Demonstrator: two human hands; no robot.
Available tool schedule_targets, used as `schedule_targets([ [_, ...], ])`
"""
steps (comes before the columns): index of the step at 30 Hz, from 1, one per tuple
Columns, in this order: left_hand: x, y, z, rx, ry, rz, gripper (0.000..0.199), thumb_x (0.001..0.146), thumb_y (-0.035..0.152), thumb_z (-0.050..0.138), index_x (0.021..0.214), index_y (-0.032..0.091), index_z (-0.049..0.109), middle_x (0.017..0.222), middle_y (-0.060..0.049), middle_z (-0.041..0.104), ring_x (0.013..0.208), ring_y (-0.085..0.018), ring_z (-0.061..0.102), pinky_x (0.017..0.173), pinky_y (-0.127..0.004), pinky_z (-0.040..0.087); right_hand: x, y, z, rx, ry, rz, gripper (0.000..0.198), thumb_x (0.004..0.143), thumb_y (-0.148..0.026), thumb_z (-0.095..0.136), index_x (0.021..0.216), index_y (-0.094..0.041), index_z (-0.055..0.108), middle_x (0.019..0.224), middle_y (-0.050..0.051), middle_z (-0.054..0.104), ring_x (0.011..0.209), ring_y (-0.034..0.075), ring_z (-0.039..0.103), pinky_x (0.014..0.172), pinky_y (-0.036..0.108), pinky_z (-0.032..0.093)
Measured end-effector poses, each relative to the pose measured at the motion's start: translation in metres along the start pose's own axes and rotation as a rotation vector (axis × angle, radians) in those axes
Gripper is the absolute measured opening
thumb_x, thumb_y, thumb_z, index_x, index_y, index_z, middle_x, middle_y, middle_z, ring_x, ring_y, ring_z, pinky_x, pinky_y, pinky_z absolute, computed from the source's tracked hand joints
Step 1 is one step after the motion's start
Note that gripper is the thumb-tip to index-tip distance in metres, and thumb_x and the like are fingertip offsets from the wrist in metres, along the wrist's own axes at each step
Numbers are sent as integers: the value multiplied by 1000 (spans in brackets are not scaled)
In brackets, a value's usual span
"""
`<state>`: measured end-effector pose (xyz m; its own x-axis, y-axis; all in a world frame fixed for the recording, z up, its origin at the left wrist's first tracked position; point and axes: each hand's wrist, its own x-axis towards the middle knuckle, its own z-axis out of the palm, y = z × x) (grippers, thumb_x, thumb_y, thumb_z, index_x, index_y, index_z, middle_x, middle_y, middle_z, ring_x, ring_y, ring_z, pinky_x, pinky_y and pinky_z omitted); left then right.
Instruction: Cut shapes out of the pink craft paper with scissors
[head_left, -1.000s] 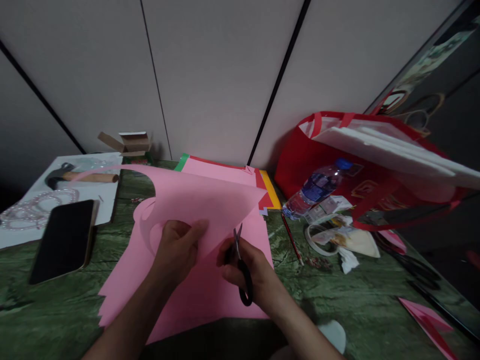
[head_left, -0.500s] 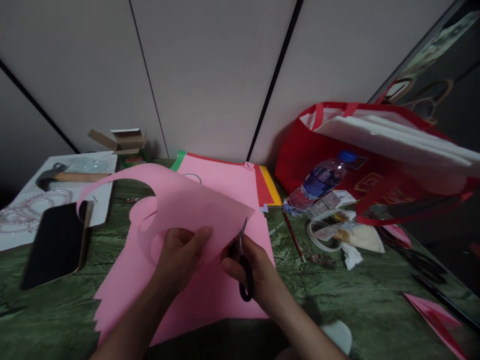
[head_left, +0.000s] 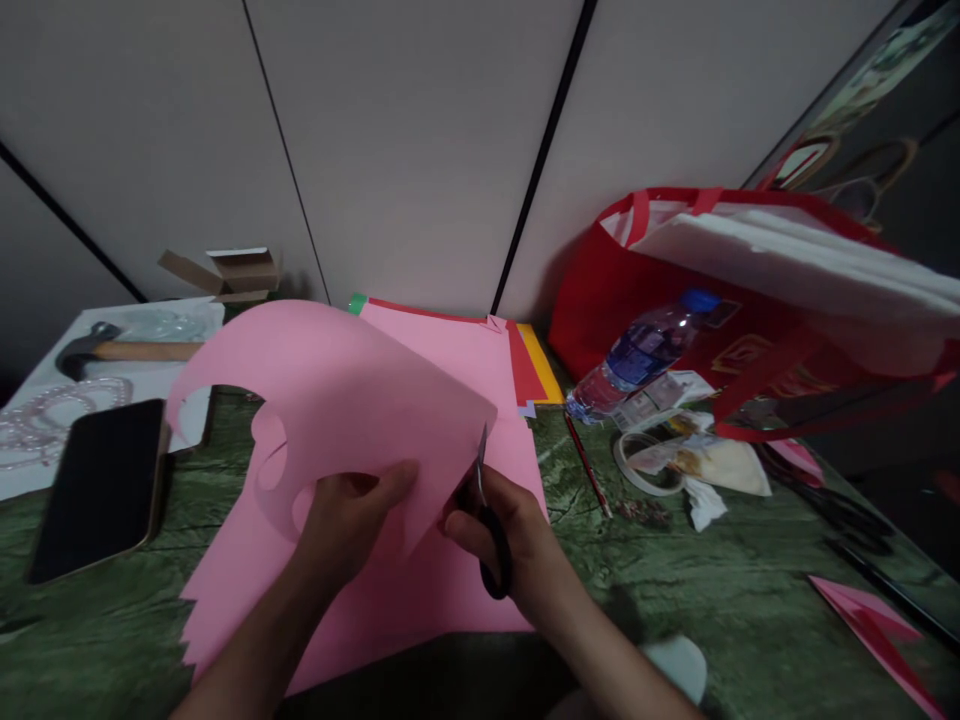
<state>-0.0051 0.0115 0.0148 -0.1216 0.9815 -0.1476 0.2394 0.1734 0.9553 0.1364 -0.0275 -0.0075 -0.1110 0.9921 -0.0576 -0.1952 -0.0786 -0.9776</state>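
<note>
A curved, partly cut sheet of pink paper (head_left: pixel 352 390) is pinched in my left hand (head_left: pixel 352 520), thumb on top and the other fingers hidden beneath. Its cut-out edge curls up toward the upper left. My right hand (head_left: pixel 502 530) is closed round the handles of black-handled scissors (head_left: pixel 495 550). The blades point up and away from me, at the right edge of the sheet. How far the blades are apart is hard to make out. Under both hands lies a stack of pink paper (head_left: pixel 442 605) with a stepped left edge.
On the left are a black phone (head_left: pixel 101 490), a hammer (head_left: pixel 142 350), clear beads (head_left: pixel 56 425) and an opened box (head_left: pixel 244 275). To the right are a water bottle (head_left: pixel 637 355), a pencil (head_left: pixel 587 465), a tape roll (head_left: pixel 637 465) and a red bag (head_left: pixel 585 290).
The held sheet has swung to face me more broadly, its curled upper part higher. The scissors remain at its right edge, in my right hand. The view has shifted slightly.
</note>
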Motion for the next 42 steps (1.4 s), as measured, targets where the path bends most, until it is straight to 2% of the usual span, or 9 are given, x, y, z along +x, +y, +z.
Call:
schedule_targets([
  [4, -4, -3, 2, 56, 65, -7, 21, 63, 33, 63, 46, 20, 59, 47, -2, 59, 59, -23, 60, 54, -29, 46, 0, 1, 1, -11, 33, 27, 30, 66, -44, 70, 71, -20, 53, 60, -4, 48, 55, 11, 42, 51, 26, 35],
  [10, -5, -2, 3, 47, 69, -46, 17, 61, 32, 63, 50, 20, 60, 55, -3, 65, 63, -24, 62, 56, -30, 47, 0, 4, 2, 53, 68, 63, 35, 61, -39, 75, 80, -20, 53, 62, -5, 52, 54, 11, 47, 52, 26, 38],
  [13, -4, -1, 1, 73, 13, -61, 16, 59, 32, 65, 48, 20, 60, 56, -5, 66, 64, -25, 63, 57, -31, 48, -1, 5, 1, 117, 57, 38, 41, 59, -36, 78, 87, -21, 52, 68, -4, 53, 60, 12, 49, 57, 26, 39],
  [18, -7, 1, 3, 140, 32, -64, 20, 60, 38, 66, 48, 22, 63, 54, -4, 67, 63, -26, 63, 58, -32, 48, 0, 4, -1, 104, 66, 21, 39, 60, -38, 77, 84, -22, 51, 67, -4, 50, 60, 13, 45, 58, 27, 39],
  [24, -11, 2, 7, -7, 11, -48, 19, 59, 28, 67, 43, 22, 59, 51, -3, 66, 61, -24, 64, 53, -28, 48, 0, 2, 0, 72, 44, 9, 31, 65, -38, 74, 79, -23, 50, 64, -5, 45, 61, 14, 44, 57, 27, 36],
  [29, -7, -2, 4, 18, 4, -80, 22, 60, 29, 66, 41, 21, 59, 48, -3, 63, 57, -23, 63, 51, -29, 47, 0, 2, 2, 35, 80, 15, 29, 65, -40, 73, 74, -22, 52, 64, -4, 44, 60, 13, 40, 55, 27, 34],
  [33, -2, -4, 1, -69, -111, -102, 15, 60, 31, 66, 51, 19, 63, 55, -5, 67, 62, -24, 63, 56, -31, 49, -1, 4, 4, 26, 70, 25, 29, 66, -41, 72, 75, -21, 54, 65, -4, 45, 59, 12, 38, 54, 26, 32],
  [36, -1, -4, 1, -152, -83, -60, 18, 58, 34, 68, 65, 18, 65, 64, -6, 70, 66, -24, 64, 58, -31, 50, -2, 5, 6, 17, 52, 22, 30, 66, -45, 71, 77, -20, 56, 63, -4, 44, 57, 12, 37, 52, 26, 31],
  [42, -2, -4, 2, -72, -112, -26, 21, 57, 37, 68, 64, 17, 64, 63, -5, 69, 66, -24, 64, 54, -30, 50, -4, 3, 10, 18, 72, 20, 32, 66, -47, 69, 74, -20, 53, 63, -3, 43, 59, 13, 39, 53, 27, 33],
])
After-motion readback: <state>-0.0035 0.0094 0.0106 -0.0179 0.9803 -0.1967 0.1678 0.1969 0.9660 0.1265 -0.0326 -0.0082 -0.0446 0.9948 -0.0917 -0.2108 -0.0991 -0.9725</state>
